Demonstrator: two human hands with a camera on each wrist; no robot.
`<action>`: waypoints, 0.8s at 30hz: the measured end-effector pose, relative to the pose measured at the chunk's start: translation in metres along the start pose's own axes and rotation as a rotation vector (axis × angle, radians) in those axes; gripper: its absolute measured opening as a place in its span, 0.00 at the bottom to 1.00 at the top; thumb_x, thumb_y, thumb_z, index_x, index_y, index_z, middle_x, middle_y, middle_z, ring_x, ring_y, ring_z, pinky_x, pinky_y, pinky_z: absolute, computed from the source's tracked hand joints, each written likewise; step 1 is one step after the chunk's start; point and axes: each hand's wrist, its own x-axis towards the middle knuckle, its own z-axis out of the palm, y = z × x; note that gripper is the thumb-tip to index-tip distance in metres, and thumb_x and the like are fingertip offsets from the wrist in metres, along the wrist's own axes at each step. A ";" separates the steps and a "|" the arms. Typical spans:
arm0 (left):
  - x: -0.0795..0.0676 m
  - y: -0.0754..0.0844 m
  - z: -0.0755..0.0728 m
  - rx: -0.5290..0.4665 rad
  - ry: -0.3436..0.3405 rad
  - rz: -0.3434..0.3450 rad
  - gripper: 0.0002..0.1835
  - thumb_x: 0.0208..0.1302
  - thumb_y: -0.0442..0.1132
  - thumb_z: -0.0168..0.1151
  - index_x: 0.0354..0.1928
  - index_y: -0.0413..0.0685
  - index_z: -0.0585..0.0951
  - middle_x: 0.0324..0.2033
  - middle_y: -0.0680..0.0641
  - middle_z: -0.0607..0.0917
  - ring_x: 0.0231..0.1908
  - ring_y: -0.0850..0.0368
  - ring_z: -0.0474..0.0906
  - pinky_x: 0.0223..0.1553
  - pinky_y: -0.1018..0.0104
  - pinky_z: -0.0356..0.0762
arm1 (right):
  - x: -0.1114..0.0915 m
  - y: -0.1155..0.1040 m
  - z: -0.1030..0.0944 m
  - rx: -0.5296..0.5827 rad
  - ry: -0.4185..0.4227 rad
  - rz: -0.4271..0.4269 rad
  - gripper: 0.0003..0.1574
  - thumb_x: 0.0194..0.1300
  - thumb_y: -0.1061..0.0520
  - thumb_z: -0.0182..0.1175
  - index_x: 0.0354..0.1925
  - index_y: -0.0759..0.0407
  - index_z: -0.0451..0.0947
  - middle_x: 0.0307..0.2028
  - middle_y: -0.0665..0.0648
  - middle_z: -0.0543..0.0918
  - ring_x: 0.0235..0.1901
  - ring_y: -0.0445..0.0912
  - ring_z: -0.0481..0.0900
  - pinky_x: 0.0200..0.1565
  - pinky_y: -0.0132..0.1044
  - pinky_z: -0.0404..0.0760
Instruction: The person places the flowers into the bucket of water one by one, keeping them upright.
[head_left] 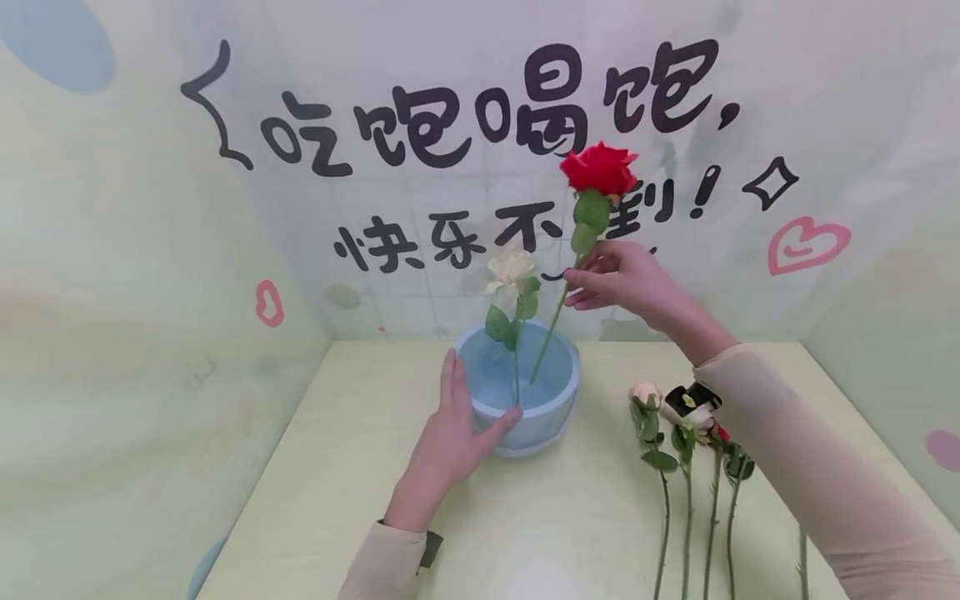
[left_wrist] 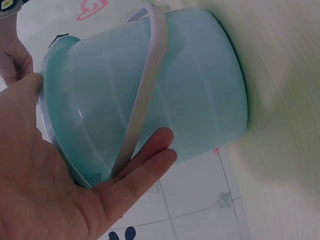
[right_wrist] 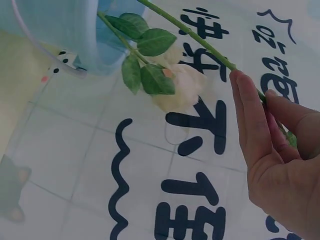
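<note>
My right hand (head_left: 626, 279) pinches the green stem of a red rose (head_left: 600, 169) between thumb and fingertips. The bloom is above that hand, and the stem's lower end reaches into the mouth of a light blue bucket (head_left: 558, 417). A white rose (head_left: 512, 268) with green leaves leans in the bucket, its stem resting by the near rim. At the bucket's left side my left hand (head_left: 453, 433) rests against it, thumb at the rim. In the left wrist view, its extended fingers (left_wrist: 145, 172) lie along the outer wall near the pale handle (left_wrist: 145, 90).
Several more roses (head_left: 687, 492) lie on the right of the pale table (head_left: 315, 500), their heads toward the back and partly under my right sleeve. Behind the table hangs a printed backdrop (head_left: 420, 50) with large black characters.
</note>
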 end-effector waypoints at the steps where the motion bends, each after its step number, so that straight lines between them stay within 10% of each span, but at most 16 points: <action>1: 0.000 0.000 0.000 0.000 -0.002 -0.003 0.67 0.64 0.81 0.54 0.85 0.50 0.31 0.84 0.39 0.45 0.53 0.32 0.85 0.49 0.43 0.86 | 0.002 0.002 0.001 -0.004 -0.033 0.021 0.20 0.74 0.59 0.67 0.55 0.72 0.76 0.48 0.73 0.86 0.40 0.52 0.92 0.44 0.44 0.89; 14: -0.001 -0.001 0.001 -0.003 0.009 -0.004 0.67 0.64 0.81 0.54 0.85 0.51 0.31 0.82 0.36 0.51 0.52 0.34 0.85 0.50 0.43 0.85 | 0.021 0.008 0.001 -0.061 -0.337 0.244 0.22 0.72 0.62 0.69 0.55 0.75 0.72 0.44 0.69 0.90 0.44 0.54 0.92 0.48 0.41 0.88; 24: 0.000 0.000 0.001 -0.014 -0.004 -0.017 0.68 0.63 0.82 0.54 0.85 0.52 0.29 0.83 0.39 0.51 0.56 0.34 0.83 0.55 0.43 0.83 | 0.031 0.018 0.007 -0.046 -0.404 0.309 0.22 0.73 0.63 0.68 0.57 0.74 0.71 0.44 0.68 0.90 0.48 0.58 0.90 0.49 0.42 0.88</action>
